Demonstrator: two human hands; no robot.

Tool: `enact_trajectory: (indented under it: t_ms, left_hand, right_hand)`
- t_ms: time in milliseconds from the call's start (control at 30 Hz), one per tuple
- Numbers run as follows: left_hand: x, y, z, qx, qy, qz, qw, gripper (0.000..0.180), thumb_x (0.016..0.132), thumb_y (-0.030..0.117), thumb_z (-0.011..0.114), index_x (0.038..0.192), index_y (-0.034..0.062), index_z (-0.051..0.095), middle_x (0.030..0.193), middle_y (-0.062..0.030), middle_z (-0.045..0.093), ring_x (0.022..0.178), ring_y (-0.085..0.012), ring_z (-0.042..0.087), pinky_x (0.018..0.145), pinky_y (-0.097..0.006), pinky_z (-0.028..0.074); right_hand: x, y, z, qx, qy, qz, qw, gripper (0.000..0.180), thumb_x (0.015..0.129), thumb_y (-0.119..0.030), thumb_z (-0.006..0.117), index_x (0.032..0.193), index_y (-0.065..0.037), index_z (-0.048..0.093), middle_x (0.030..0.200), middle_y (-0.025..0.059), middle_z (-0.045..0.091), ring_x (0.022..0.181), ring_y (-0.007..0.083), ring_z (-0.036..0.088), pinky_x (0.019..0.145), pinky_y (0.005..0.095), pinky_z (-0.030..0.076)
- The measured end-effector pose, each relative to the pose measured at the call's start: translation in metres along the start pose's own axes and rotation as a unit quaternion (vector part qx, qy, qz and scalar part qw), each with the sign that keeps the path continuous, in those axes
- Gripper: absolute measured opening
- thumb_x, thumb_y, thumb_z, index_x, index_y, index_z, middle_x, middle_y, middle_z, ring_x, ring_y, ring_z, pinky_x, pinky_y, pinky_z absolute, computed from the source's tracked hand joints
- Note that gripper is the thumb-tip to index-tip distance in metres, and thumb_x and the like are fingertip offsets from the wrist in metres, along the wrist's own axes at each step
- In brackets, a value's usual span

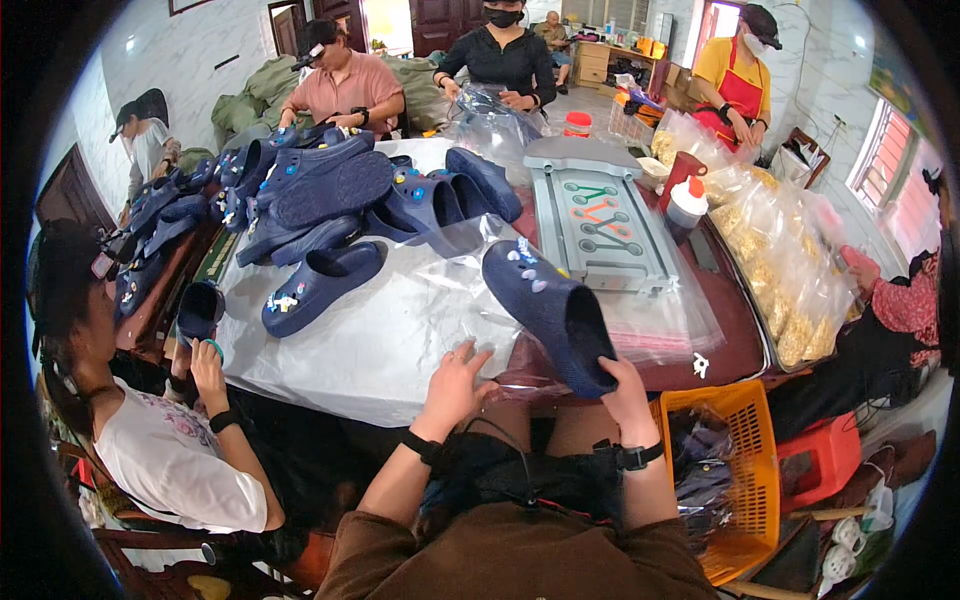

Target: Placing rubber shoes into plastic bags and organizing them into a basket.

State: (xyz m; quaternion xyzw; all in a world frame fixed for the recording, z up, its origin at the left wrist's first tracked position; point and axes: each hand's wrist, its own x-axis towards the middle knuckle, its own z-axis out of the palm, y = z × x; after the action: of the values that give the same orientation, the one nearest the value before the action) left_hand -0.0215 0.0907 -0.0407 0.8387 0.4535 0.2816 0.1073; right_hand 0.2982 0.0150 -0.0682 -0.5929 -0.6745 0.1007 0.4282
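My right hand [628, 397] grips the heel end of a navy clog [548, 305], thumb at the opening's rim. Small charms dot the clog's toe, which points away from me and a little left. My left hand [458, 388], fingers spread and holding nothing, is at the table's near edge, beside the white sheet [400, 350] and clear plastic. Left of the held clog lies another navy clog [325, 285] with charms. Behind it rises a heap of navy clogs [330, 190], some upside down. Flat clear plastic bags [655, 335] lie to the right.
A grey plastic panel [600, 215] with coloured shapes rests on the table, beside a red-capped bottle [687, 205]. Bags of yellowish food [790, 270] fill the right side. An orange basket [765, 480] holds wrapped dark items by my right arm. Other people [180, 440] work around the table.
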Motion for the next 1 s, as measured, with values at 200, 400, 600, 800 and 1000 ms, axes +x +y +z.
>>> enact_trajectory:
  t_ms: [200,400,600,800,1000]
  left_hand:
    - [0.005,-0.003,-0.002,-0.021,-0.040,-0.016,0.999,0.055,0.078,0.036,0.082,0.126,0.0151,0.067,0.129,-0.0182,0.060,0.108,-0.0401,0.064,0.090,-0.046,0.054]
    - [0.012,0.000,-0.003,-0.045,-0.092,-0.071,0.992,0.037,0.087,0.032,0.075,0.118,0.0137,0.071,0.121,-0.0167,0.061,0.104,-0.0381,0.065,0.088,-0.046,0.054]
    - [0.019,0.004,-0.008,-0.186,-0.034,-0.067,0.980,0.023,0.099,0.023,0.061,0.117,0.0133,0.073,0.113,-0.0159,0.064,0.097,-0.0368,0.066,0.084,-0.043,0.053]
    - [0.028,0.026,-0.036,-0.182,0.006,-0.002,0.983,0.028,0.098,0.014,0.061,0.123,0.0074,0.070,0.116,-0.0150,0.063,0.100,-0.0332,0.066,0.086,-0.039,0.052]
    - [0.033,0.048,-0.055,-0.155,0.033,-0.032,0.987,0.029,0.099,0.012,0.059,0.126,0.0069,0.068,0.116,-0.0144,0.063,0.097,-0.0331,0.065,0.085,-0.038,0.052]
  right_hand:
    - [0.003,-0.041,-0.057,0.576,-0.012,0.281,0.767,0.041,0.095,-0.008,0.059,0.132,0.008,0.060,0.127,0.0148,0.067,0.114,0.0231,0.066,0.102,0.0336,0.049]
    - [-0.019,-0.034,-0.098,0.502,-0.066,0.229,0.831,0.059,0.087,-0.016,0.064,0.139,0.010,0.054,0.133,0.0197,0.064,0.119,0.0268,0.064,0.106,0.0363,0.048]
    - [-0.026,-0.062,-0.116,0.436,-0.149,0.218,0.860,0.057,0.085,-0.020,0.066,0.136,0.005,0.060,0.130,0.0145,0.067,0.118,0.0217,0.063,0.105,0.0327,0.044]
    - [-0.037,-0.064,-0.107,0.326,-0.061,0.149,0.932,0.051,0.086,-0.013,0.064,0.133,0.005,0.061,0.127,0.0150,0.069,0.117,0.0221,0.063,0.104,0.0319,0.044]
    - [-0.031,-0.103,-0.100,0.103,-0.035,0.042,0.993,0.049,0.083,0.000,0.061,0.132,0.002,0.063,0.124,0.0207,0.069,0.114,0.0287,0.067,0.101,0.0333,0.047]
